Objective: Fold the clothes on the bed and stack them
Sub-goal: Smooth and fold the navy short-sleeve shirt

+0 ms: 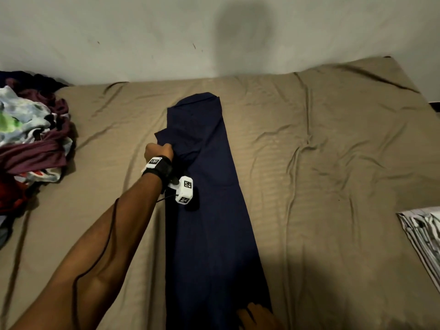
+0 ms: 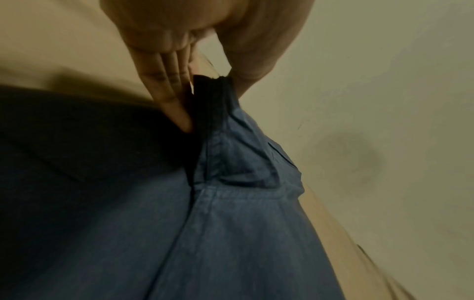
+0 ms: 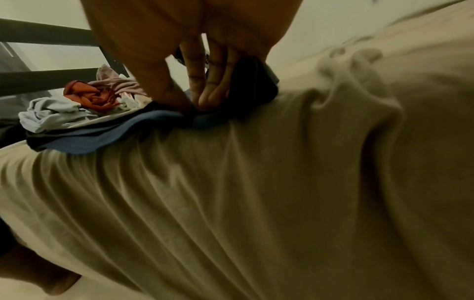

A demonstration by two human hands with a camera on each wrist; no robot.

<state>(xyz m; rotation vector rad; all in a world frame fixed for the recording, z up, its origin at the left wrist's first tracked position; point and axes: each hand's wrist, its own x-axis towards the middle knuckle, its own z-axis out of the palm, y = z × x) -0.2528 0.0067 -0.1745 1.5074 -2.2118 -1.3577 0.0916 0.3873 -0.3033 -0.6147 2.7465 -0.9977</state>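
Dark navy trousers point(image 1: 209, 198) lie stretched lengthwise down the middle of the bed, folded into one long narrow strip. My left hand point(image 1: 158, 150) grips a bunched flap on their left edge near the far end. In the left wrist view its fingers point(image 2: 177, 113) and thumb pinch a dark seam of the blue trousers point(image 2: 231, 233). My right hand point(image 1: 256, 315) is at the near end by the bottom of the picture. In the right wrist view the right hand point(image 3: 197, 107) pinches the edge of the blue trousers point(image 3: 107, 138) against the sheet.
A tan sheet point(image 1: 333, 163) covers the bed, creased on the right. A pile of unfolded clothes point(image 1: 31, 139) sits at the left edge. A folded grey-and-white striped garment point(image 1: 423, 234) lies at the right edge. A plain wall stands behind the bed.
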